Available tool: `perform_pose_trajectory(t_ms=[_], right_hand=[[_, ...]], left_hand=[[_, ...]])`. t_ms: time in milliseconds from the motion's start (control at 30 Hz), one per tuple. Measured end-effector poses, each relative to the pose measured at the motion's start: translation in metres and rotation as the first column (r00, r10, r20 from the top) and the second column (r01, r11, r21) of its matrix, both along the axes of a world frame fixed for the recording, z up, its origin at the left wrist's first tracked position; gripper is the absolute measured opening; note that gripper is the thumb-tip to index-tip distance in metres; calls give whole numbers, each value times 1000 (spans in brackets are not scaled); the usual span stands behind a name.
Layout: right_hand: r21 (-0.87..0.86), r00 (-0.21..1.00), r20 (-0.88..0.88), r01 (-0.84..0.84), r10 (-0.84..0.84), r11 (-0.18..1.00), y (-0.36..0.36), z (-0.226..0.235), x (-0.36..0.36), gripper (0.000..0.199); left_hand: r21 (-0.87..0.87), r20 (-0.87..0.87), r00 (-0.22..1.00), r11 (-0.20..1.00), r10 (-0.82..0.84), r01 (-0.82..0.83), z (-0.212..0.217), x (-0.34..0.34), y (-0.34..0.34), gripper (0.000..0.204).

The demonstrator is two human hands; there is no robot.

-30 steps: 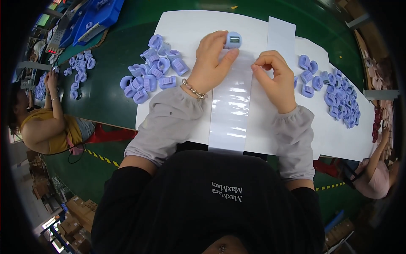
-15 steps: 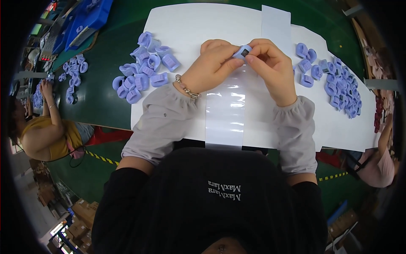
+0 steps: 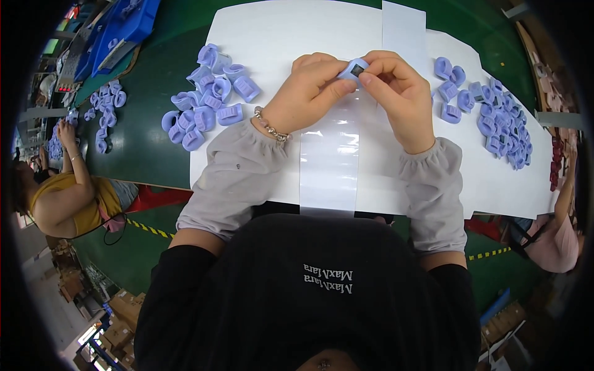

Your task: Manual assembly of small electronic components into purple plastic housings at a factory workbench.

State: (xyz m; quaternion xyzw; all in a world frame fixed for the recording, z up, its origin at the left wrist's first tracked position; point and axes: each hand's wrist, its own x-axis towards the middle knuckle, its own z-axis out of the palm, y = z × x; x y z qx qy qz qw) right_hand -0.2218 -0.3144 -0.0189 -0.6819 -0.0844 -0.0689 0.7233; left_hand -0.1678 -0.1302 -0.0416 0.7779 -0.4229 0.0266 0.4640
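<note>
Top centre of the frame: your left hand (image 3: pixel 309 93) and right hand (image 3: pixel 399 93) pinch one small lilac part (image 3: pixel 354 68) above a glossy strip (image 3: pixel 331 154); lilac piles (image 3: pixel 207 102) lie on the surface (image 3: pixel 278 31).

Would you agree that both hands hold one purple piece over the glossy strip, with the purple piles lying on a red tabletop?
Not quite: the tabletop is green, not red, as the head view shows. The rest stands: the left hand and right hand hold one purple piece over the glossy strip, and purple piles lie to either side.
</note>
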Motion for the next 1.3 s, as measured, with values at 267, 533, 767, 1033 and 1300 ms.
perform_pose_trajectory(t_ms=[267, 533, 767, 1033, 1300], right_hand=[[4, 1000, -17, 0, 0, 1000, 0, 1, 0, 7], [-2, 1000, -2, 3, -3, 1000, 0, -1, 0, 7], [33, 1000, -17, 23, -22, 999, 2, -6, 1, 13], [37, 988, -134, -74, 78, 997, 0, 2, 2, 32], [-233, 997, 41, -52, 64, 971, 5, -3, -4, 47]], left_hand=[[4, -1, 1000, 1000, -10, 10, -2, 1, 0, 13], [5, -1, 1000, 1000, -12, 12, -1, 1, 0, 13], [-80, -32, 999, 997, 6, -8, -5, 0, -3, 22], [-219, -179, 979, 974, -98, 57, -2, -7, -6, 25], [-432, -602, 739, 902, -303, 18, 9, -16, -3, 34]])
